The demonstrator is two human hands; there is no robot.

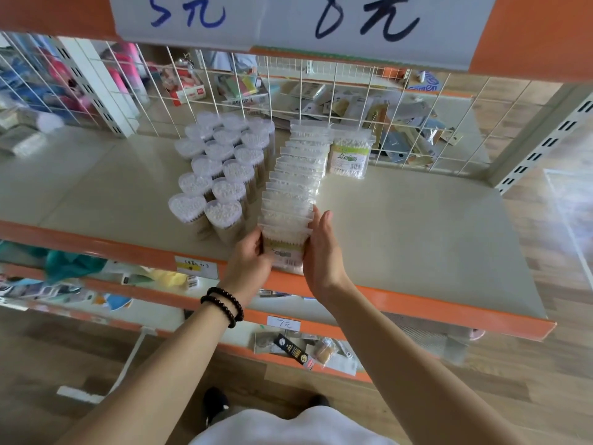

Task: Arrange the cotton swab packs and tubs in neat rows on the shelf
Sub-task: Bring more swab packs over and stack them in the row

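The left hand (pixel 253 255) curls its fingers round the left edge of the front pack (pixel 284 248), thumb on its face. The right hand (pixel 322 252) lies flat and straight-fingered against the pack's right edge, so the pack is pressed between the two. That pack stands at the shelf's (pixel 417 236) front lip and heads a row of packs (pixel 296 178) that runs back toward the wire grid (pixel 353 101). One more pack (pixel 349 155) with a green label stands just right of the row's far end. Left of the row, touching it in places, heart-lidded tubs (pixel 221 175) stand in about three files. Right of the packs the shelf is bare to its right edge, and so is its left part beyond the tubs. Paper signs overhead read "5元" (pixel 187 11) and "8元" (pixel 365 20) (handwritten); a tag (pixel 284 323) on the lower shelf's edge reads "7元". The print on the packs is too blurred to read.
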